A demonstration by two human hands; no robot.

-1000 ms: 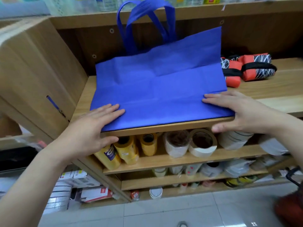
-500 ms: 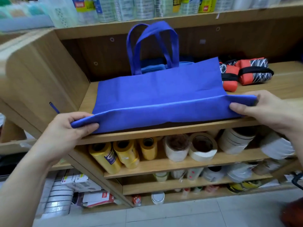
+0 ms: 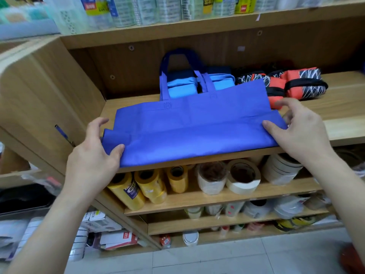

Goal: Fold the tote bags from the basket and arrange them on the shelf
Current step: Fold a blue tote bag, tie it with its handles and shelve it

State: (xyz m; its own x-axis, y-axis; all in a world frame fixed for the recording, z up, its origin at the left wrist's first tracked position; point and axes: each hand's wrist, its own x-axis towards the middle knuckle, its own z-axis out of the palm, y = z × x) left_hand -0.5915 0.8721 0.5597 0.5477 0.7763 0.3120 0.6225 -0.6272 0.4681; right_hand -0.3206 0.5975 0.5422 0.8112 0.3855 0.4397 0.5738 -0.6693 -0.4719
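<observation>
A blue tote bag (image 3: 193,133) lies flat at the front of the wooden shelf (image 3: 343,133), its lower part folded up over its body. Its handles (image 3: 165,76) stand up at the back. My left hand (image 3: 92,163) pinches the left end of the folded strip, thumb on top. My right hand (image 3: 302,133) holds the right end the same way, its fingers raised and blurred. Folded light blue bags (image 3: 181,88) and orange-and-black patterned pouches (image 3: 296,84) sit behind the tote.
A wooden side panel (image 3: 49,99) closes the shelf on the left. The shelf below holds yellow rolls (image 3: 150,184) and tape rolls (image 3: 243,177). Bottles line the shelf above. Boxes stand low on the left, and a red object (image 3: 353,260) shows at the bottom right corner.
Both hands went from lying flat on the bag to gripping its near edge, then folded that edge up and over the body. The handles have sunk lower at the back.
</observation>
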